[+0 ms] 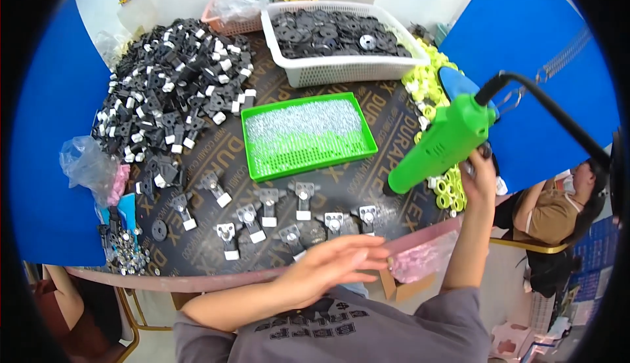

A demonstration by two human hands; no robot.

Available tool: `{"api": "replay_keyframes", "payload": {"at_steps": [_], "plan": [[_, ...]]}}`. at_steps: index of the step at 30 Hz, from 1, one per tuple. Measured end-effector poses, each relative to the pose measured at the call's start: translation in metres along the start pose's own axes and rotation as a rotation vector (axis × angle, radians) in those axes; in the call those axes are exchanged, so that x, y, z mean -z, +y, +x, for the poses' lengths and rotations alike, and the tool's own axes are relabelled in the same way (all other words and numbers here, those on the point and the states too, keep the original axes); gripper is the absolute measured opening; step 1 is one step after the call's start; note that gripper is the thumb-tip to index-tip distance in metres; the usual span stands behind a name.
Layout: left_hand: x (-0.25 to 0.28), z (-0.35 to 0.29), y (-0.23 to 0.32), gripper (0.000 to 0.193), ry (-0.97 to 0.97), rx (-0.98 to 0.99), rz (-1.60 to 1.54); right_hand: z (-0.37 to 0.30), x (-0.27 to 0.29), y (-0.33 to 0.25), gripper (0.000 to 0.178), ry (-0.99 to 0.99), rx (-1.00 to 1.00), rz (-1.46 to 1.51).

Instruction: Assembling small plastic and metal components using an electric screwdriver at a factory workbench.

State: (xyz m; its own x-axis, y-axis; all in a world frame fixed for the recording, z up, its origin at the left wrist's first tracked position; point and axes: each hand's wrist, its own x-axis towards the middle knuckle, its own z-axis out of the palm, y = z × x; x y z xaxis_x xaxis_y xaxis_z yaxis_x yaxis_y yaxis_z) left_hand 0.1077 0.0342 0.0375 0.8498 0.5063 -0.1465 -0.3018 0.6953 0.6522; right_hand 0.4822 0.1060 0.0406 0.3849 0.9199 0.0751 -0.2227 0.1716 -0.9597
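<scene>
Green power tool (440, 143): right hand (480, 176) extended against it, grip partly hidden; left hand (328, 261) sideways, fingers spread.

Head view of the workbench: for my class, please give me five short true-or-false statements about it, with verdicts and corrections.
1. The white rectangular perforated plastic basket holds flat black disc-like parts. True.
2. The bare right hand is at the bright green cylinder-bodied tool. True, though its fingers are partly hidden.
3. The bare left hand is clenched into a fist. False: its fingers are extended, and no held thing shows.
4. The shallow green rectangular plastic tray is full of yellow-green rings. False: it holds small silvery pieces; yellow-green plastic rings lie heaped right of it.
5. The heap of black parts with white ends lies left of the basket. True.
</scene>
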Motion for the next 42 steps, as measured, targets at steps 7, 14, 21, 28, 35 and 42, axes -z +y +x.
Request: {"api": "replay_keyframes", "payload": {"at_steps": [7, 14, 21, 28, 35, 42], "plan": [[-0.019, 0.125, -0.081, 0.065, 0.162, 0.060, -0.689, -0.122, -0.031, 0.050, 0.023, 0.165, -0.191, -0.179], [-0.014, 0.142, -0.066, 0.056, 0.193, -0.016, -0.763, -0.140, -0.051, 0.042, 0.036, -0.167, 0.342, -0.855], [-0.009, 0.145, -0.071, 0.039, 0.145, -0.039, -0.765, -0.136, -0.048, 0.036, 0.047, -0.170, 0.466, -1.120], [-0.020, 0.124, -0.077, 0.039, 0.245, 0.068, -0.477, -0.140, -0.050, 0.036, 0.025, 0.118, 0.457, -0.839], [-0.012, 0.065, -0.064, 0.034, 0.326, 0.054, -0.225, -0.142, -0.067, 0.026, 0.035, -0.098, 0.535, -1.149], [-0.019, 0.080, -0.073, 0.032, 0.467, -0.079, -0.482, -0.137, -0.112, 0.059, 0.039, 0.091, 0.472, -0.830]]}}
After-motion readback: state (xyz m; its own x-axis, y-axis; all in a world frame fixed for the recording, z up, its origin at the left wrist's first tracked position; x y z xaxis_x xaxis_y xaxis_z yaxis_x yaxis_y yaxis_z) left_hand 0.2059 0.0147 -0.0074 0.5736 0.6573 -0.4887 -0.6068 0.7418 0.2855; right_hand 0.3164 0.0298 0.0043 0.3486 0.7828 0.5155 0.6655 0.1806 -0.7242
